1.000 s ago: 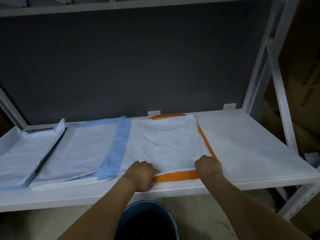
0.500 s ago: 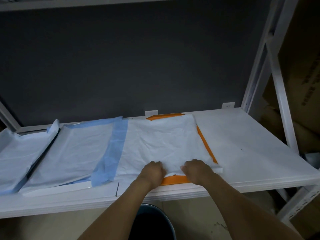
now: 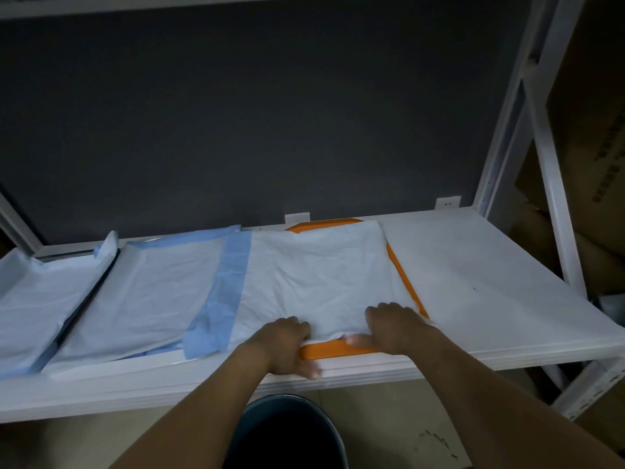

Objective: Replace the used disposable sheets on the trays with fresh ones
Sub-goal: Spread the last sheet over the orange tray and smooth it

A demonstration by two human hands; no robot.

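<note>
Two hands are set on the near hem of the white sheet (image 3: pixel 318 272), which is spread over the orange tray (image 3: pixel 338 348) by the middle of the front edge of the shelf (image 3: pixel 490 265). The fingers (image 3: pixel 378 311) of the right hand (image 3: pixel 394 328) are curled down and clamped on the hem, with the thumb laid along the tray's front rim. The left hand (image 3: pixel 285 343) is curled over the hem too, but its thumb is blurred, so a pinch there cannot be told.

The step is judged to be work on this hem at the rim (whether the sheet is fresh or used is not shown).

Several slips are possible. The sheet looks thin and creased, so a tear at the hem could be caused by an uneven pull. The orange rim is bare along the back and right sides, and more could be uncovered if the sheet is dragged forward. The blue-edged sheet (image 3: pixel 162 289) on the next tray touches it on the left and could be carried askew by a sideways tug. The tray sits close to the front edge, and a hard pull could slide it off toward the dark bin (image 3: pixel 287 434) below.
</note>
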